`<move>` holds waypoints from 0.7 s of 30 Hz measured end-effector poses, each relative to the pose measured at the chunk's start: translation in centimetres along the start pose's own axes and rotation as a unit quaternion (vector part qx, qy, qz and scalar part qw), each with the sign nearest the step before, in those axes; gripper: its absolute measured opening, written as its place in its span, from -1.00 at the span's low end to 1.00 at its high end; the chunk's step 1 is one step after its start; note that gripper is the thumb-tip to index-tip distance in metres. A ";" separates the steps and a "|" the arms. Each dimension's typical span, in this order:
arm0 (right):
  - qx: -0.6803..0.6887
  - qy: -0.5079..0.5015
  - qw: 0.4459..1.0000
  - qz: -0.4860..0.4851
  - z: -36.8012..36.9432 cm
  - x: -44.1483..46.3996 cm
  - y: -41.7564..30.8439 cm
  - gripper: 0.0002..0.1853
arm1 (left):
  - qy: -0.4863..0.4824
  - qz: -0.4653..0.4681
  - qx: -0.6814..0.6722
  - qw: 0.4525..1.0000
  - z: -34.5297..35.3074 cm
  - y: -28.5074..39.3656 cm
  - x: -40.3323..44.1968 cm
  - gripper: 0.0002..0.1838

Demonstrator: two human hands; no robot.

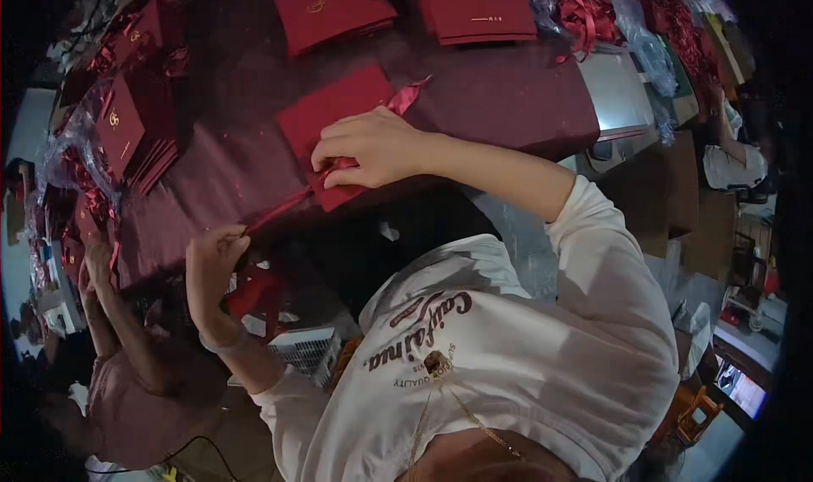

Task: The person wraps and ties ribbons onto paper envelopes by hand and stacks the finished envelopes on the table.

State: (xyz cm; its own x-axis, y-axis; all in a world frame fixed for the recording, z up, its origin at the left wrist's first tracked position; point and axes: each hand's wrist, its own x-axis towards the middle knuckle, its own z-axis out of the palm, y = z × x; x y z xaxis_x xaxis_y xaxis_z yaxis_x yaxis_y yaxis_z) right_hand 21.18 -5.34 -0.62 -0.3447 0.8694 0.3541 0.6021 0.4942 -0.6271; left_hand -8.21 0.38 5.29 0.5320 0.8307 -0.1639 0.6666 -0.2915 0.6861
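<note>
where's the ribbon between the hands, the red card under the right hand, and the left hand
Ribbon (pixel 280 211), head view: its stretched middle
Red card (pixel 339 99), head view: upper part of its cover
Left hand (pixel 208 266), head view: middle of the hand

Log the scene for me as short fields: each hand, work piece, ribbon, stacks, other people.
Left hand: pinching the ribbon at the table's near side
Right hand: over the card, ribbon between thumb and fingers
Work piece: red card, flat on the dark red cloth
Ribbon: stretched between both hands; a loose part shows beyond the right hand
Stacks: two at the top of the view, left stack and right stack, both with gold marks
Other people: co-worker's hands at far left
</note>
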 end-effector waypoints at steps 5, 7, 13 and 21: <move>-0.040 0.004 0.999 -0.010 0.1 0.1 -0.2 -0.81 | 0.357 0.175 0.203 0.895 4.1 0.7 -0.3 -0.85; -0.045 0.035 0.997 -0.044 0.4 0.1 -0.2 -0.86 | 0.372 0.105 0.077 0.919 6.2 4.6 0.5 -0.89; -0.054 0.008 0.998 -0.013 0.0 0.4 -0.2 -0.84 | 0.326 0.126 0.042 0.936 13.0 5.8 5.4 -0.64; -0.008 -0.012 1.000 0.016 -0.5 0.5 -0.2 -0.84 | 0.282 0.057 -0.019 0.957 12.5 5.8 5.3 -0.47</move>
State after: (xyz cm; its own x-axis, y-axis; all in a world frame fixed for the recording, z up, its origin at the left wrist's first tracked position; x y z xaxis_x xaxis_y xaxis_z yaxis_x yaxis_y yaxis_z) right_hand 21.25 -5.05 0.04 -0.3431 0.8842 0.3171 0.6241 0.4669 -0.6265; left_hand 5.02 -2.88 -0.47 0.2266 0.9214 0.3158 0.5954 -0.3876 0.7037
